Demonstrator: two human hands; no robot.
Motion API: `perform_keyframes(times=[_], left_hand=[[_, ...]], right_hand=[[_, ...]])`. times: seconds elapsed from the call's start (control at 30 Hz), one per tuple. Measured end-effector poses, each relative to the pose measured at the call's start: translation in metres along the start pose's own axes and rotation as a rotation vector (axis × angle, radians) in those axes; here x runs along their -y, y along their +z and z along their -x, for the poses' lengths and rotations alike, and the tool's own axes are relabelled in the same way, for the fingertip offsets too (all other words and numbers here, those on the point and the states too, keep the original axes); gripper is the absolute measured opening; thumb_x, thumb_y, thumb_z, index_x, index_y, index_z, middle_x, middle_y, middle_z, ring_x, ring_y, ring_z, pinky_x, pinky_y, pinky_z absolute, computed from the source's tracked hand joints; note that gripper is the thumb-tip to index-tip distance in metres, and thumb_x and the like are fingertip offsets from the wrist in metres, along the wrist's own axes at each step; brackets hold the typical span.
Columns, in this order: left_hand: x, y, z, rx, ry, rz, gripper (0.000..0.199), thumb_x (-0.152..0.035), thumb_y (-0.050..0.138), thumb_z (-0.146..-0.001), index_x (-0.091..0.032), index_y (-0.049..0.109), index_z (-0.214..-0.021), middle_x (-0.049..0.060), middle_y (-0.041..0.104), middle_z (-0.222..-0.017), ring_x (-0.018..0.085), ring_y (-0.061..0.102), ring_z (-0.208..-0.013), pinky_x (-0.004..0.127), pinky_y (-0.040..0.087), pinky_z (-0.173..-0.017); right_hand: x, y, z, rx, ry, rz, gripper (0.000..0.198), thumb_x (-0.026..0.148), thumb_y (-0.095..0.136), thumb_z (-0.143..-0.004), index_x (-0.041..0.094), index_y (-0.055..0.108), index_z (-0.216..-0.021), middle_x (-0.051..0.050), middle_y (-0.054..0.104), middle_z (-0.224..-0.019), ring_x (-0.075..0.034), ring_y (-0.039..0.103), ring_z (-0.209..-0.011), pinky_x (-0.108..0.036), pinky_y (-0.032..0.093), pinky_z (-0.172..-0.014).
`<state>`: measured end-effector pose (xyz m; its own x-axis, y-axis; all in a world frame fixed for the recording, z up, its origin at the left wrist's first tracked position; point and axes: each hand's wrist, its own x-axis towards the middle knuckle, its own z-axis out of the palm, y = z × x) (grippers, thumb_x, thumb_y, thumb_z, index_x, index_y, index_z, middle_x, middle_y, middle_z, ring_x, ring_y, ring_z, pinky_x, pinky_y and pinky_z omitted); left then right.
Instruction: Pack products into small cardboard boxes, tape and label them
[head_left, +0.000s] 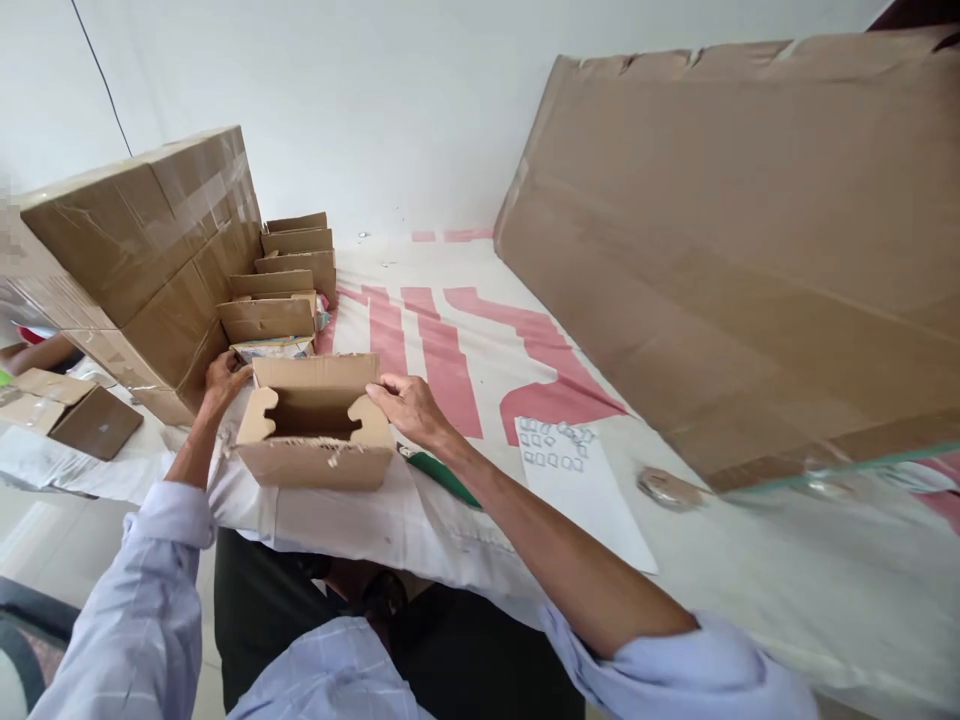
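A small cardboard box (319, 466) stands at the near table edge, its top open and flaps raised. My right hand (409, 405) is closed on the right end of its raised back flap, thumb and fingers pinched together. My left hand (225, 380) is by the box's far left corner, fingers curled and thumb tip close to the flap's edge. What those left fingers grip, if anything, is hidden. Directly behind the box lies a packet with blue and yellow print (274, 348). The inside of the box is dark, and its bottom cannot be made out.
Several opened cartons (268, 319) line up behind, along a stack of taped boxes (176, 250). A large cardboard sheet (720, 260) leans at the right. A marked paper (585, 500), a tape roll (670, 487) and a green item (442, 478) lie rightward. At far left is another box (97, 422).
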<state>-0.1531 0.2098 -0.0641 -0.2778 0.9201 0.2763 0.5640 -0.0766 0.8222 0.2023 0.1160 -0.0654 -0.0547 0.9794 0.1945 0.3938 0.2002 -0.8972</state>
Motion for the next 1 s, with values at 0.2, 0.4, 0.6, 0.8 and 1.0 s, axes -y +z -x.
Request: perform_keyframes(times=[0.2, 0.4, 0.6, 0.8, 1.0], left_hand=[[-0.019, -0.067, 0.106, -0.433, 0.134, 0.005, 0.034, -0.05, 0.072, -0.097, -0.022, 0.071, -0.116, 0.006, 0.077, -0.104, 0.022, 0.074, -0.09, 0.042, 0.064, -0.09], [-0.033, -0.011, 0.166, 0.133, 0.147, -0.232, 0.026, -0.051, 0.076, -0.085, -0.025, 0.073, -0.083, 0.004, 0.081, -0.088, 0.025, 0.077, -0.083, 0.036, 0.06, -0.077], [-0.02, 0.039, 0.103, 0.123, 0.04, -0.369, 0.029, -0.051, 0.074, -0.086, -0.024, 0.074, -0.077, 0.009, 0.08, -0.076, 0.032, 0.078, -0.084, 0.036, 0.054, -0.074], [-0.012, 0.057, 0.053, 0.133, 0.049, -0.353, 0.032, -0.05, 0.07, -0.087, -0.022, 0.076, -0.073, 0.008, 0.081, -0.075, 0.029, 0.077, -0.081, 0.034, 0.055, -0.076], [-0.017, 0.078, 0.026, 0.16, 0.077, -0.312, 0.033, -0.046, 0.07, -0.087, -0.019, 0.076, -0.068, 0.007, 0.078, -0.068, 0.026, 0.074, -0.072, 0.033, 0.054, -0.072]], right_hand=[[0.004, 0.045, -0.06, -0.066, 0.009, 0.019, 0.034, 0.041, 0.058, -0.088, 0.025, 0.042, -0.062, 0.004, 0.041, -0.056, -0.016, 0.047, -0.065, -0.028, 0.037, -0.061], [0.019, 0.071, -0.085, -0.087, -0.021, 0.026, 0.017, 0.034, 0.059, -0.095, 0.022, 0.063, -0.083, -0.005, 0.073, -0.089, -0.022, 0.068, -0.09, -0.034, 0.053, -0.088], [-0.005, 0.029, -0.017, -0.06, -0.172, 0.053, 0.029, 0.04, 0.063, -0.099, 0.022, 0.069, -0.12, -0.015, 0.075, -0.13, -0.029, 0.073, -0.117, -0.042, 0.06, -0.096], [-0.064, -0.028, 0.088, -0.117, -0.181, 0.283, 0.019, 0.036, 0.061, -0.101, 0.026, 0.071, -0.114, -0.012, 0.077, -0.115, -0.032, 0.072, -0.114, -0.05, 0.06, -0.102], [-0.107, -0.039, 0.147, -0.125, -0.147, 0.494, 0.027, 0.033, 0.058, -0.102, 0.023, 0.069, -0.124, -0.015, 0.075, -0.122, -0.034, 0.07, -0.114, -0.051, 0.06, -0.099]])
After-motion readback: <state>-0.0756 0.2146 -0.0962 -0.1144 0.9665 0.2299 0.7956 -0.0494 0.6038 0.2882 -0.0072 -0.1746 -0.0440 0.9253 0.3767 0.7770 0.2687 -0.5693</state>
